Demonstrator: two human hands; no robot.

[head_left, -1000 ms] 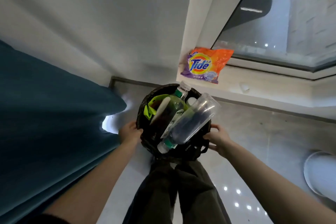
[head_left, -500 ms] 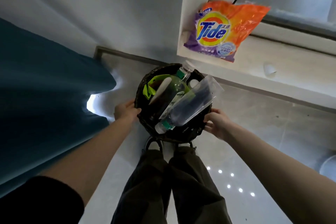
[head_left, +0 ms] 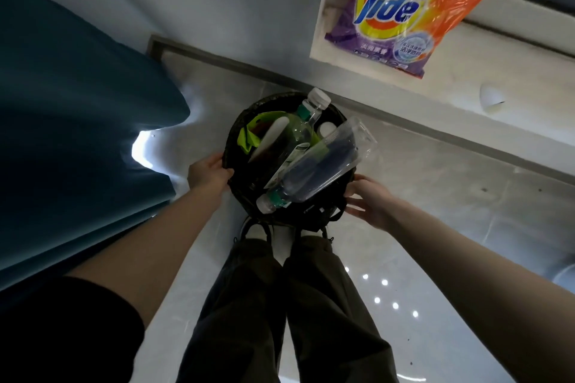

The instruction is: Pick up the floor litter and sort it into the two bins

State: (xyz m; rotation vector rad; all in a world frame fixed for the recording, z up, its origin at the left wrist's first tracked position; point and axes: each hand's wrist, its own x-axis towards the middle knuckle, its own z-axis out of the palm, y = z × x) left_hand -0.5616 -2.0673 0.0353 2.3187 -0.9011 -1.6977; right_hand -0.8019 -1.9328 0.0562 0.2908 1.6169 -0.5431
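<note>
A teal curtain (head_left: 77, 134) fills nine o'clock. An orange Tide bag (head_left: 404, 9) lies on the ledge (head_left: 466, 68) at one. Dead centre, the dark woven bin (head_left: 267, 100) holds plastic bottles (head_left: 320, 165) and a green wrapper (head_left: 245, 140). The left hand (head_left: 208, 176) grips its rim at nine. The right hand (head_left: 370, 202), fingers apparently straight, presses its side at three.

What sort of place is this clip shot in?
Probably a home interior, maybe a laundry corner: a Tide detergent bag on a white ledge, a teal curtain beside a glossy tiled floor.
</note>
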